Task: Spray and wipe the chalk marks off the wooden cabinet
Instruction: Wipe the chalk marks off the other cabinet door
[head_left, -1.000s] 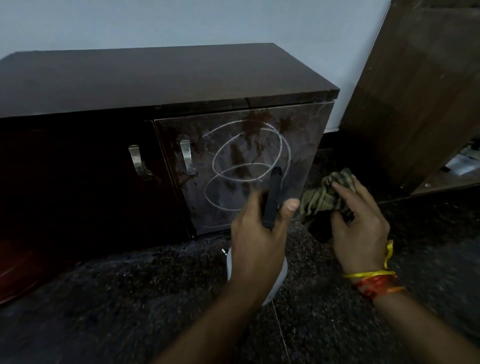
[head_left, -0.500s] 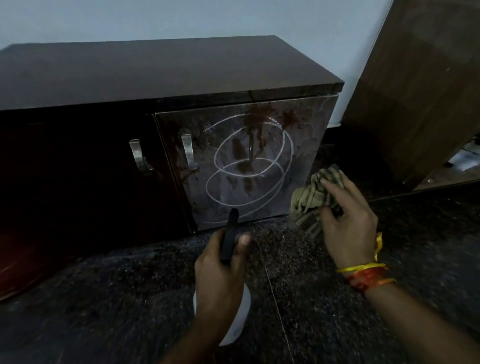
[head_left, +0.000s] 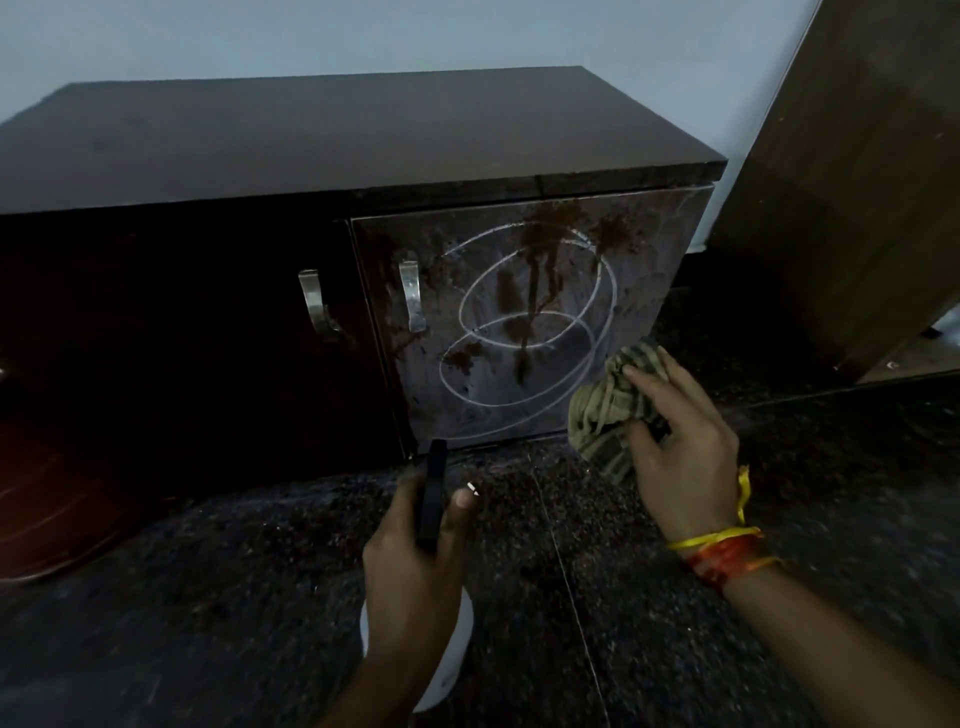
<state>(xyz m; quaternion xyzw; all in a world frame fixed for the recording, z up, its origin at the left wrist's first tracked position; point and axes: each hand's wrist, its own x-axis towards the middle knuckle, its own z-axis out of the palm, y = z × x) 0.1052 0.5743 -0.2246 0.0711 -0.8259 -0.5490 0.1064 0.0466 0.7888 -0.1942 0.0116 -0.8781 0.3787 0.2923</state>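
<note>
Bare forearms, no sleeves, right hand (head_left: 680, 447), yellow and red threads (head_left: 724, 551) round its wrist

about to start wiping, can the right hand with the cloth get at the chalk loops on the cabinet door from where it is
Probably yes. The right hand holds the bunched olive striped cloth right beside the white chalk loops on the wet dark wooden cabinet door, with nothing between them.
</note>
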